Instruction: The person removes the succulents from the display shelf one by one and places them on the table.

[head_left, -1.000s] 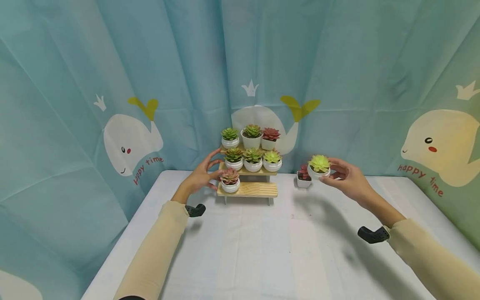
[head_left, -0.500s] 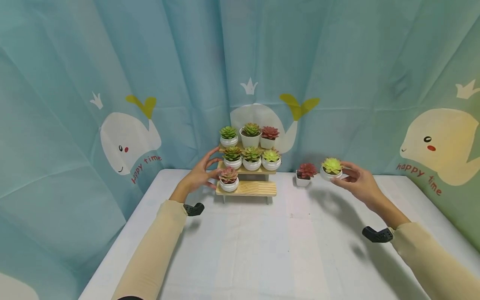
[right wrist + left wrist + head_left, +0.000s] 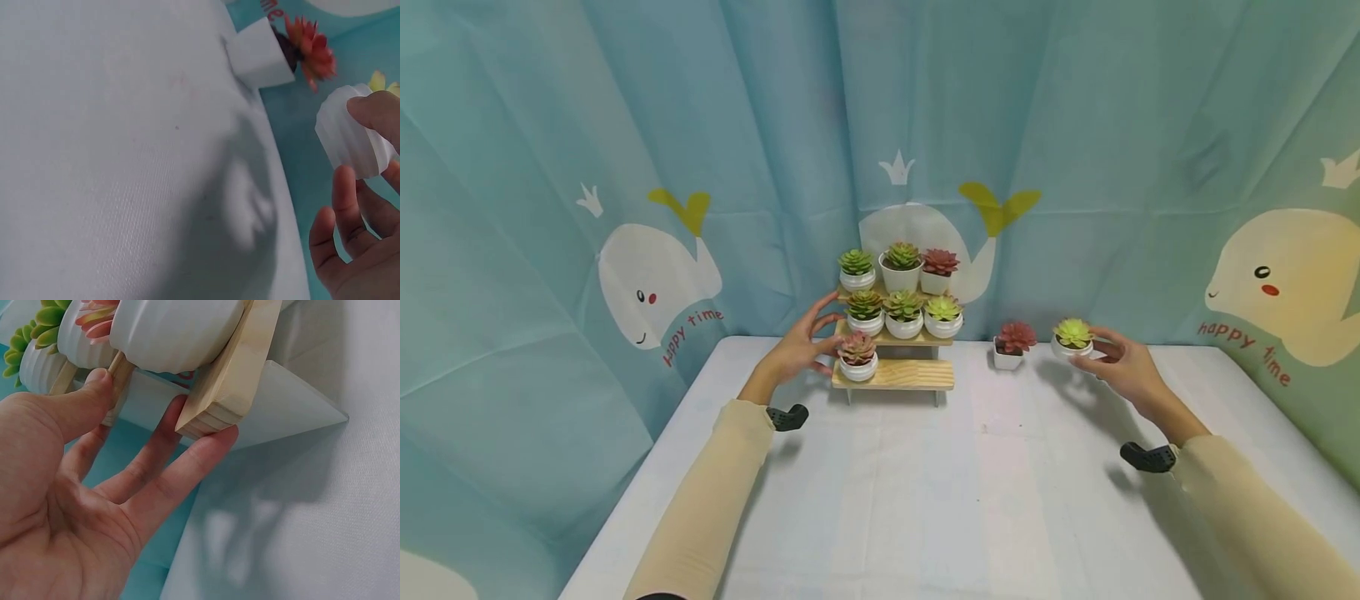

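Observation:
My left hand steadies the left end of a three-step wooden plant stand. In the left wrist view its thumb touches a middle step edge, and two fingertips press the lowest step's corner. A pink potted succulent sits on that lowest step, at the left. My right hand grips a yellow-green succulent in a round white pot, raised off the table with its shadow below. The right wrist view shows the thumb and fingers around this white pot. Left of it stands a red succulent in a square white pot.
On the middle step stand several green succulents. The top step carries two green succulents and a red one. A white cloth covers the table. Behind hangs a blue curtain printed with whales.
My right hand has carried the yellow-green succulent to the right, away from the red potted one, which now shows fully. The left hand has stayed at the stand.

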`<act>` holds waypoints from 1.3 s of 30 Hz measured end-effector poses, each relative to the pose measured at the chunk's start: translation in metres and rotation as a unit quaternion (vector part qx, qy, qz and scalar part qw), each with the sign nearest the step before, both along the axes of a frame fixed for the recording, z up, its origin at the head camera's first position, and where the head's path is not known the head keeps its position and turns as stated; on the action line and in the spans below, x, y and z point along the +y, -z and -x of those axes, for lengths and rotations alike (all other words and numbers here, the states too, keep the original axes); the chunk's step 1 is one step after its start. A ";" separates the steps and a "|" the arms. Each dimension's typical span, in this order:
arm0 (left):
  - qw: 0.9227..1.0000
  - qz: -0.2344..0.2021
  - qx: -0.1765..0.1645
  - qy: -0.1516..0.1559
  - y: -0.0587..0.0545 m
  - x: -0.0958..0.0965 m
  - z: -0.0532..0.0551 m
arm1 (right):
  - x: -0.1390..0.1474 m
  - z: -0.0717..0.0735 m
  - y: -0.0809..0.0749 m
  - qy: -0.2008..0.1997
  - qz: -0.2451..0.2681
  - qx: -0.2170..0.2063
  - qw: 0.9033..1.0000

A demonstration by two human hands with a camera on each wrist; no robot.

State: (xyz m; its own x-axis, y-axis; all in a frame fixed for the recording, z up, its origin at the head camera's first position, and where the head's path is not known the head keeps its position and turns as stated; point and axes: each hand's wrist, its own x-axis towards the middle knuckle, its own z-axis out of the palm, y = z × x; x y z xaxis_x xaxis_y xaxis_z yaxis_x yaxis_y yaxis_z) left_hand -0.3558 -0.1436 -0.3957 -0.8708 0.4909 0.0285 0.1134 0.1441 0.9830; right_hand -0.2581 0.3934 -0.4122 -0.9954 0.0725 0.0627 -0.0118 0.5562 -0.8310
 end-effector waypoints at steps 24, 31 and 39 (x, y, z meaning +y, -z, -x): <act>1.000 -0.004 -0.006 -0.006 0.001 0.000 0.001 | -0.001 0.025 0.031 -0.006 -0.032 -0.009 0.999; 1.000 -0.005 -0.008 -0.004 0.000 0.002 0.001 | 0.000 0.027 0.032 -0.009 -0.030 -0.029 0.999; 1.000 0.001 -0.005 -0.009 -0.001 0.002 0.000 | 0.005 0.028 0.030 -0.022 -0.018 -0.055 0.998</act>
